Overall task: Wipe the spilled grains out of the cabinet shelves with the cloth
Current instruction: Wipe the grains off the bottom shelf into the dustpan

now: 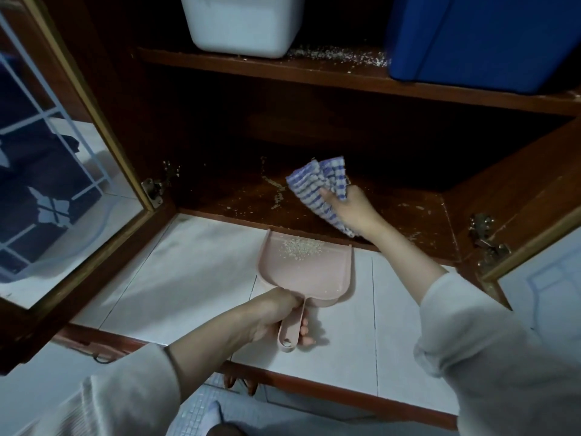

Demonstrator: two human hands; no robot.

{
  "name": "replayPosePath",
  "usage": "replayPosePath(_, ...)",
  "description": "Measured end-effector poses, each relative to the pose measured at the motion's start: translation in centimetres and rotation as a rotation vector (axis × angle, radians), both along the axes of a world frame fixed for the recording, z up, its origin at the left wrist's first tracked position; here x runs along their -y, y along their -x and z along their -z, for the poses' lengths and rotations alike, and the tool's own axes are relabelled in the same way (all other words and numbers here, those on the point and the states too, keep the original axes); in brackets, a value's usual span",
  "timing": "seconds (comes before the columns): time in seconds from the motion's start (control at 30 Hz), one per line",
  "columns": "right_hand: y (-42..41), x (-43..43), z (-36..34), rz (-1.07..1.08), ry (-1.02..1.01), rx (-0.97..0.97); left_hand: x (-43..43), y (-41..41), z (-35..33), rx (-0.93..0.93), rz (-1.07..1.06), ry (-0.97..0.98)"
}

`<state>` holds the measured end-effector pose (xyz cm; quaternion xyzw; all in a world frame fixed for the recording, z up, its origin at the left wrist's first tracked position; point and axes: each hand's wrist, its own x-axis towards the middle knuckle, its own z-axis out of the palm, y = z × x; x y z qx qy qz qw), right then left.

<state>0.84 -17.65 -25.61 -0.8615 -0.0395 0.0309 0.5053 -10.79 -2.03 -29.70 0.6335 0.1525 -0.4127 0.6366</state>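
Note:
My right hand (352, 212) grips a bunched blue-and-white checked cloth (317, 187) on the lower cabinet shelf (239, 196). Spilled grains (276, 191) lie scattered on that shelf to the left of the cloth and at its right end. My left hand (276, 313) holds the handle of a pink dustpan (308, 272) that lies on the white tiled counter with its lip against the shelf's front edge. A small heap of grains (301, 247) sits in the pan. More grains (339, 55) cover the upper shelf (314, 72).
A white plastic bin (245, 23) and a blue container (484, 39) stand on the upper shelf. The glass-paned left door (56, 171) is swung open; the right door (540, 278) is open too. Metal hinges (487, 243) jut out at both sides.

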Motion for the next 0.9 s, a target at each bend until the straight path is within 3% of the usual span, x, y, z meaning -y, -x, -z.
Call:
replayPosePath(0.13,-2.1,1.2,0.6,0.100,0.187,0.079,0.0,-0.1,0.2,0.015,0.027,-0.007)
replayPosePath(0.3,-1.8,0.7,4.6,-0.012,0.455,-0.099,0.0,-0.2,0.4,0.009,0.030,-0.010)
replayPosePath(0.6,1.0,-2.2,3.0,-0.243,0.355,-0.117,-0.1,-0.5,1.2,0.025,0.053,-0.049)
replayPosePath(0.73,-0.8,-0.8,0.7,-0.034,0.197,0.023,-0.1,-0.6,1.3,0.007,0.073,-0.040)
replayPosePath(0.8,-1.9,-0.1,0.8,0.071,0.235,0.079,-0.2,-0.5,1.4,-0.002,0.079,-0.016)
replayPosePath(0.9,-1.3,-0.1,2.3,-0.014,0.403,0.026,-0.2,-0.5,1.6,-0.028,0.067,0.012)
